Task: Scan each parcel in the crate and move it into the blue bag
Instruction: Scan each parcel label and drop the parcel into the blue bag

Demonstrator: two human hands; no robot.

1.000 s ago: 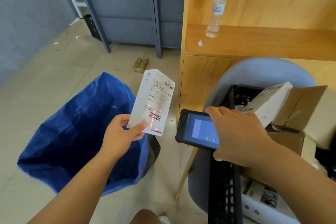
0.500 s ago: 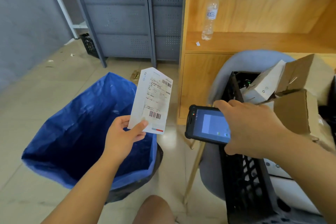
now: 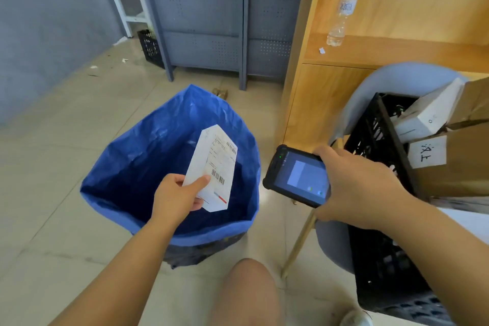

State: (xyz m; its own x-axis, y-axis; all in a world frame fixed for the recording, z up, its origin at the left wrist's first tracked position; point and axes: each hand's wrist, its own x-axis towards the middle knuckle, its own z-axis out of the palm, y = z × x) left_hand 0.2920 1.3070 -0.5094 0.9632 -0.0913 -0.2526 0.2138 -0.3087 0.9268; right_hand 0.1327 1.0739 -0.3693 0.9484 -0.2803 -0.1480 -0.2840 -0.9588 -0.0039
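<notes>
My left hand (image 3: 176,197) grips a white box parcel (image 3: 215,167) with a barcode label, tilted over the open mouth of the blue bag (image 3: 148,145) on the floor. My right hand (image 3: 354,188) holds a black handheld scanner (image 3: 297,176), its screen lit, to the right of the bag. The black plastic crate (image 3: 381,140) stands on a grey chair at the right and holds a white box (image 3: 428,114) and brown cardboard parcels (image 3: 460,164).
A wooden shelf unit (image 3: 397,50) with a plastic water bottle (image 3: 344,10) stands behind the chair (image 3: 397,77). Grey metal cabinets (image 3: 211,13) line the back wall, with a small black crate (image 3: 150,47) beside them. My knee (image 3: 246,291) shows at the bottom.
My left hand has lowered the white parcel from upright beside the bag to a tilt over the bag's mouth. The red scan line on its label is gone. The scanner stays level.
</notes>
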